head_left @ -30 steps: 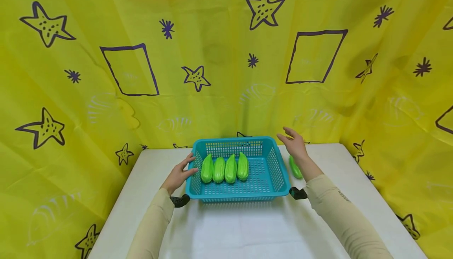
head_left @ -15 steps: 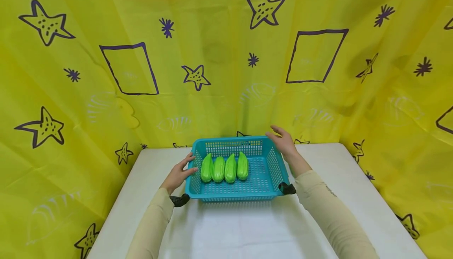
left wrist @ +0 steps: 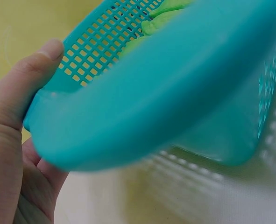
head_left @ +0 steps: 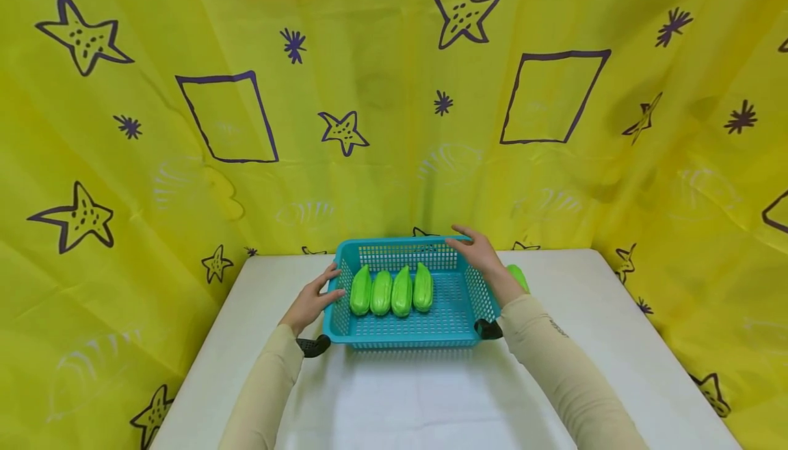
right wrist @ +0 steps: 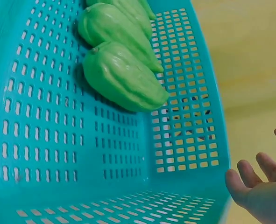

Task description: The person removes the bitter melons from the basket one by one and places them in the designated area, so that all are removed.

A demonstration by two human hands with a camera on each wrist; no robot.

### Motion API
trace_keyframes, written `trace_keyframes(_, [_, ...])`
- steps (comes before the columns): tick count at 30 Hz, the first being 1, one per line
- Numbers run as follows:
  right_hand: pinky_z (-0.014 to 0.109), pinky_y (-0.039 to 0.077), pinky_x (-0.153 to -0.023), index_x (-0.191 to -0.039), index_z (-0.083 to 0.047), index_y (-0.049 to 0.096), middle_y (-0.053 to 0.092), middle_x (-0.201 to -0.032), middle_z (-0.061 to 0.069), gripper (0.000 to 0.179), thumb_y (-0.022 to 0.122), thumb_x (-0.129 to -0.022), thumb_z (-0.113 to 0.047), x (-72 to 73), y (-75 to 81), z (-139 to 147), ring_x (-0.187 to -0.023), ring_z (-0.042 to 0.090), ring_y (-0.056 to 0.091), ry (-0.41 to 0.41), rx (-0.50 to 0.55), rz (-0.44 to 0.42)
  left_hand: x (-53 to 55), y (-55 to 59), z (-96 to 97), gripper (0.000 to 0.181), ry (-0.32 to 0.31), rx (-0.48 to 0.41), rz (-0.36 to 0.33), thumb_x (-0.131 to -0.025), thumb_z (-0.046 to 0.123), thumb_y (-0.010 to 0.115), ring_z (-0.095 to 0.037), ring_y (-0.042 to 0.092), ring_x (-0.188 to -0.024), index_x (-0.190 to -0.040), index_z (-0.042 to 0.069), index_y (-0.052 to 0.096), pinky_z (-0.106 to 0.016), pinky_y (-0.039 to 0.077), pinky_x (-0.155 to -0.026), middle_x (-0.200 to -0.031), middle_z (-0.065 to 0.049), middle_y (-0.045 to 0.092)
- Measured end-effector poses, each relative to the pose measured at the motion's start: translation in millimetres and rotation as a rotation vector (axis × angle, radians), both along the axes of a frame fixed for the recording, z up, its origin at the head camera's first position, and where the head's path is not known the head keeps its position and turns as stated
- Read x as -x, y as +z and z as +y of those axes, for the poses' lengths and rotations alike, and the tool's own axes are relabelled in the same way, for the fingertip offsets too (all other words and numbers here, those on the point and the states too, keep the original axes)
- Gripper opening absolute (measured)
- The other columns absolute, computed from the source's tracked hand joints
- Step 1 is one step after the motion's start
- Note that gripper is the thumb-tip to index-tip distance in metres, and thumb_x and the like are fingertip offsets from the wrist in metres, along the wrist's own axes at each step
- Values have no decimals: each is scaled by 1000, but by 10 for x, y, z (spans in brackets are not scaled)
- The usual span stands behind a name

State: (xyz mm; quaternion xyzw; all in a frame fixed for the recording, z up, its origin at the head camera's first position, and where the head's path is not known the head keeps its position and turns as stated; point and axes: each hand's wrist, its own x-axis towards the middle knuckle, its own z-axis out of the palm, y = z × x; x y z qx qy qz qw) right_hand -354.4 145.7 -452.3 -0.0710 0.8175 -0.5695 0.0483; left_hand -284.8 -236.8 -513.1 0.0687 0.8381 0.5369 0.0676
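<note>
A turquoise mesh basket rests on the table. Several light-green, ridged, gourd-like vegetables lie side by side in its left half. My left hand holds the basket's left rim; the left wrist view shows the thumb on the inner side and fingers beneath the rim. Near the back right corner is my right hand, its fingers spread with nothing between them. Another green vegetable sits outside the basket on the right, partly hidden by the right forearm.
The white table extends in front of the basket and to both sides. A yellow curtain with star and square drawings stands close behind and on both sides. Black wrist straps show beside the basket's front corners.
My right hand has moved left, from over the vegetable outside to the basket's back right corner. That vegetable was hidden half a second ago and shows again. The left hand stays put.
</note>
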Motion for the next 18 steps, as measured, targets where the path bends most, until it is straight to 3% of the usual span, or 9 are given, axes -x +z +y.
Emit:
trace_keyframes(8, [58,30,-111,-150,-8,39,33,-154,20,60,59,-99,-31,23,-67,-80,-137,41,35,-13,5,-38,-8,29,-5,65,-7,5,1,-96,33,64,-31,10,-149,-152,14,37,-54,31,-111,-163,5,16])
trace_keyframes(15, [56,30,-111,-147,-4,44,31,-155,20,57,60,-99,-29,66,-157,-187,-141,41,28,-72,-11,-35,-213,357,94,61,-24,-5,-10,-100,20,59,-35,8,-148,-152,4,33,-56,29,-112,-163,-4,13])
trace_keyframes(18, [56,30,-111,-147,-4,43,32,-154,21,56,59,-99,-28,67,-202,-226,-142,41,27,-77,-20,-51,-218,364,97,61,-23,-1,-11,-100,20,59,-35,8,-148,-152,4,33,-55,29,-112,-163,-4,13])
